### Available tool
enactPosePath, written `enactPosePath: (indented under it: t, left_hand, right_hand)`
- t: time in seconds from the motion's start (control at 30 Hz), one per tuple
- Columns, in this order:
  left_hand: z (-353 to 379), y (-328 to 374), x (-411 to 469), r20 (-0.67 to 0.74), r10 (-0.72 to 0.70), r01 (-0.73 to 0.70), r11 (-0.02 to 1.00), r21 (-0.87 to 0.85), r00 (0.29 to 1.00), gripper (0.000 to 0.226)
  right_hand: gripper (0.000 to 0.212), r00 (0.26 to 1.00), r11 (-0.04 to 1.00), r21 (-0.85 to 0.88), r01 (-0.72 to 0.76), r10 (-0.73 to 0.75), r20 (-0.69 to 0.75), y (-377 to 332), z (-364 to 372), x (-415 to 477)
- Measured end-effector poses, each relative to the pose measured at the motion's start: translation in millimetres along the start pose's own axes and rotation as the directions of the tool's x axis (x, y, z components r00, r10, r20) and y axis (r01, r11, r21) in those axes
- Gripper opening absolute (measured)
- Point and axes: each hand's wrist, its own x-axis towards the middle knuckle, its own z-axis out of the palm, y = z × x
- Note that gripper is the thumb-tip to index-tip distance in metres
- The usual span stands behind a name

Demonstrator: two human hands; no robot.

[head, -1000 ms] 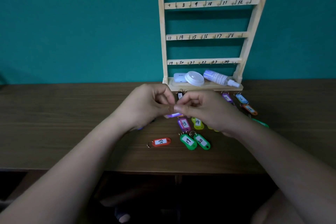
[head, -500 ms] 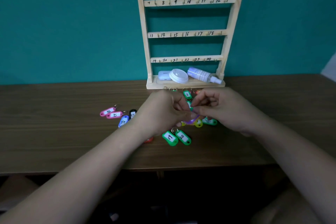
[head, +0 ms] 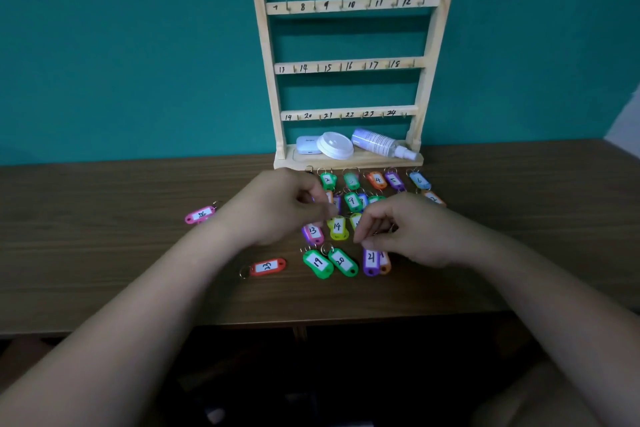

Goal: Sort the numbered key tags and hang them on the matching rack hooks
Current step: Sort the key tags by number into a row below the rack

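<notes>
No tag is hung yet: every hook seen on the rack, on the rails marked 7 to 24, is bare. Sorting is judged to be well advanced, since the key tags are laid on the table in rows that follow the numbers.

The right hand is held low over the rows. Its fingertips are drawn together at the ring end of the purple tag marked 21. That tag lies flat just on the person's side of those fingertips, beside the green tags 19 and 20. Whether its ring is pinched cannot be told. The fingers of the left hand are curled just beyond tag 13, and blur hides whether anything is held. A red tag and a pink tag lie well outward of the left fingers, apart from the rows, and are judged unsorted. All the hanging remains.

Open table is found outward of both hands and on the near side, up to the front edge. Beyond the fingers, the rack's base, loaded with a spray bottle, a white lid and a small case, stands just behind the farthest row. Little room is left there, so reaches to the hooks are expected to be made over it.
</notes>
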Motion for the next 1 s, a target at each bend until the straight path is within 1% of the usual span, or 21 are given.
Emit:
enactPosePath:
  t: [0.07,0.17,0.27,0.33,0.43,0.6,0.73,0.9,1.0]
  left_hand:
    - [-10.6,-11.1,1.8,-0.022,-0.036,0.036,0.999,0.0,0.999,0.021]
    - [-24.6,-29.6,2.7,-0.076,-0.093,0.089,0.995,-0.049,0.993,0.022]
    - [-38.5,-47.2,2.4,-0.13,-0.154,0.147,0.987,-0.063,0.979,0.021]
    - [-46.0,-57.0,2.5,-0.147,-0.178,0.17,0.983,-0.062,0.973,0.016]
    - [-51.6,-71.0,3.9,-0.16,-0.2,0.198,0.98,-0.031,0.966,0.003]
    - [-50.1,-89.0,7.0,-0.133,-0.234,0.247,0.965,0.089,0.963,0.006]
    - [-40.7,-94.9,15.6,-0.136,-0.242,0.262,0.953,0.155,0.961,0.009]
    - [-47.2,-97.6,15.3,-0.031,-0.299,0.298,0.926,0.23,0.954,0.013]
    - [-56.1,-98.4,7.1,-0.009,-0.291,0.284,0.926,0.247,0.957,0.01]
  right_hand:
    - [0.016,1.0,1.0,-0.023,0.006,-0.006,-0.006,-2.0,1.2,0.3]
    - [0.019,0.999,0.999,-0.044,0.012,-0.013,-0.03,-3.4,3.5,0.4]
    - [0.019,0.998,1.0,-0.024,0.009,-0.01,-0.057,-4.8,4.6,1.4]
    - [0.02,0.998,1.0,-0.023,0.013,-0.014,-0.064,-6.6,5.2,3.1]
    - [0.019,0.994,0.999,-0.042,0.034,-0.038,-0.107,-12.1,7.6,7.5]
    - [0.015,0.981,0.995,-0.018,0.1,-0.102,-0.166,-30.8,17.6,20.5]
    - [0.014,0.975,0.994,-0.008,0.107,-0.106,-0.194,-43.6,30.6,35.9]
    - [0.011,0.967,0.996,-0.005,0.093,-0.091,-0.24,-56.0,49.0,54.4]
    - [0.006,0.961,0.995,-0.024,0.1,-0.103,-0.259,-61.8,61.0,64.5]
